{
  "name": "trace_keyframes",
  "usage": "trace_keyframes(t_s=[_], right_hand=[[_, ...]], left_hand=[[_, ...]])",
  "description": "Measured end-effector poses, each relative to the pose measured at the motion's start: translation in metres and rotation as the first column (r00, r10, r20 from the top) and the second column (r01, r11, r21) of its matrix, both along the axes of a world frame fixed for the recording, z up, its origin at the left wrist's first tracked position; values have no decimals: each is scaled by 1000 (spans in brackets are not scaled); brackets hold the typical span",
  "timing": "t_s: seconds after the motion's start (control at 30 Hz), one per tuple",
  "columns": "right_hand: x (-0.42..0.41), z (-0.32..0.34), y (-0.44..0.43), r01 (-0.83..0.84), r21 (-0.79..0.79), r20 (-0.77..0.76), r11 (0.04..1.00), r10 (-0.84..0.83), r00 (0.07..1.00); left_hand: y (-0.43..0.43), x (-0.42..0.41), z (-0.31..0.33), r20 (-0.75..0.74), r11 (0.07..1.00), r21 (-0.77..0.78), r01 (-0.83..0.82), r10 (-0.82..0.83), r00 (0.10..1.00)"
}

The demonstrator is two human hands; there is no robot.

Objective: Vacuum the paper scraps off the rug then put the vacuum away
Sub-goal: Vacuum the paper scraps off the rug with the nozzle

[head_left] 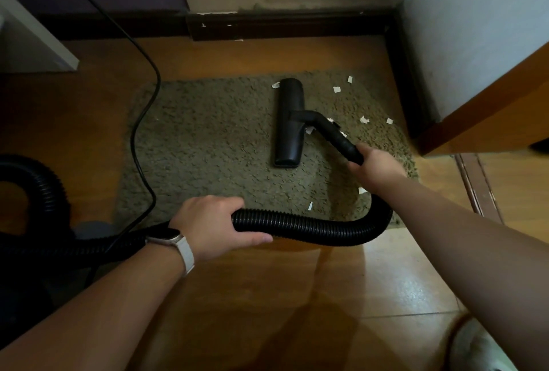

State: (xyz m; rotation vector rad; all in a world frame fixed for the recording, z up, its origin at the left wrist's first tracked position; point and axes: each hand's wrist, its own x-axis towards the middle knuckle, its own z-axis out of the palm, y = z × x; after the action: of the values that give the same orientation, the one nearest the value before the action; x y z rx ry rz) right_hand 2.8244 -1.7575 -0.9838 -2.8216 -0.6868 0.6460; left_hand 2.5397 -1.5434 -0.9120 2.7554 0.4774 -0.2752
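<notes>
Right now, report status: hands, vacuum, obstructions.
Left hand grips hose; right hand grips wand. Floor head flat on rug; paper scraps scattered to its right. Power cord crosses rug's left edge.

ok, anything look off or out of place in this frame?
White paper scraps litter the right half of the rug, beside the nozzle and its wand; two more lie near the hose at its front edge. The black cord trails across the rug's left side. The baseboard behind is chipped, showing white flecks.

The light was dim and warm-toned. Soft glare lay on the near right floor (413, 284), and wide-angle distortion bent the edges.
</notes>
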Motion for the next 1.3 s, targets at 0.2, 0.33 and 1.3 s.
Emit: trace_keyframes(t_s=[0.2, 0.33, 1.3], right_hand=[[-5, -3, -5, -56, 45, 33, 997, 54, 998], [-11, -9, -22, 29, 150, -5, 988, -29, 1000], [-14, 1, -26, -62, 44, 27, 997, 61, 998]], left_hand=[[-1, 0, -2, -43, 1000, -1, 2, -2, 999], [-1, 1, -2, -42, 1000, 0, 14, -14, 999], [-8, 2, 4, -74, 997, 24, 72, -70, 995]])
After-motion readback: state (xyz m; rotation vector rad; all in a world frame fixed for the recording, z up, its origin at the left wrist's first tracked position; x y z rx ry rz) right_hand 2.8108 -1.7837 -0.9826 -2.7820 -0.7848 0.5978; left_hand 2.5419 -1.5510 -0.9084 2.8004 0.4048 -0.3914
